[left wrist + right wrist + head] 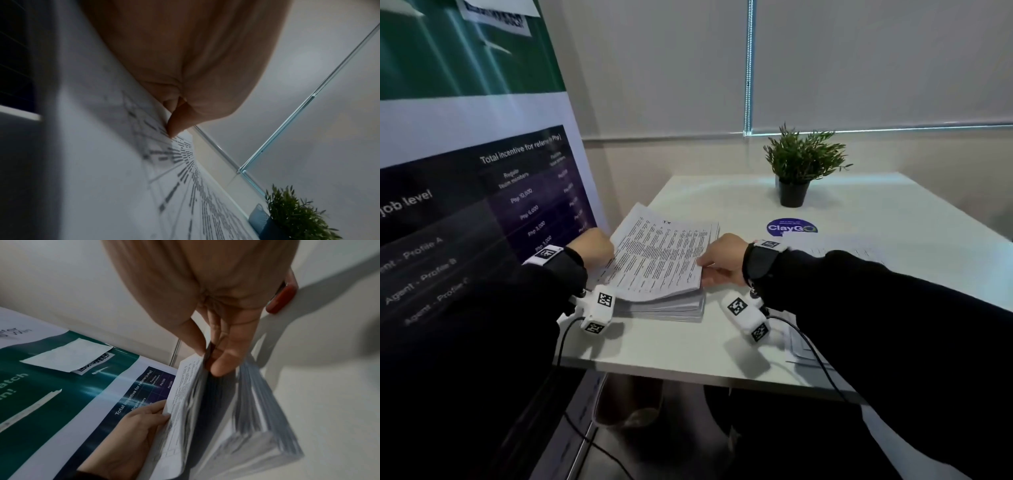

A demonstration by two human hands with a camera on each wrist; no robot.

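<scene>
The bundle of printed sheets (661, 260) looked light, floppy and easy to crease as it arched just above the paper stack (671, 308) at the near left of the white table (688, 346), with the left hand (592, 248) and right hand (722, 260) each pinching one side edge.

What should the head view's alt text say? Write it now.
Two hands hold up the top printed sheets of a paper stack on a white table, left hand gripping the left edge, right hand pinching the right. A potted plant and blue sticker sit behind.
</scene>
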